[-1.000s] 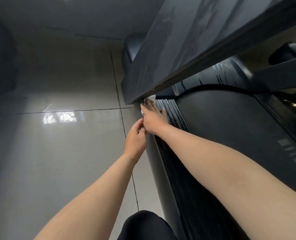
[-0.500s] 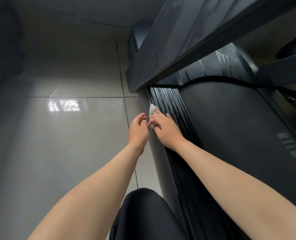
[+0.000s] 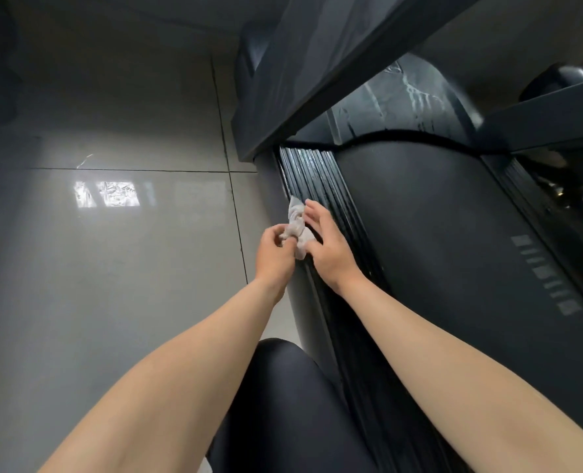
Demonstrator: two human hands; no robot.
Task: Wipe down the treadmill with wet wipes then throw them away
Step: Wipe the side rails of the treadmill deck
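- The wet wipe [image 3: 297,227] has come back along the treadmill's ribbed side rail [image 3: 321,179] and now sits bunched between both hands.
- The left hand [image 3: 274,249] pinches it with curled fingers, and the right hand [image 3: 327,244] lays loosely straight fingers against it; probably a refold before the next pass.

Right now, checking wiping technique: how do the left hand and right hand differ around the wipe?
The left hand curls its fingers and pinches the wipe; the right hand holds its fingers straighter against it. The left hand is outboard of the ribbed side rail; the right hand is over that rail. Both touch the same wipe.
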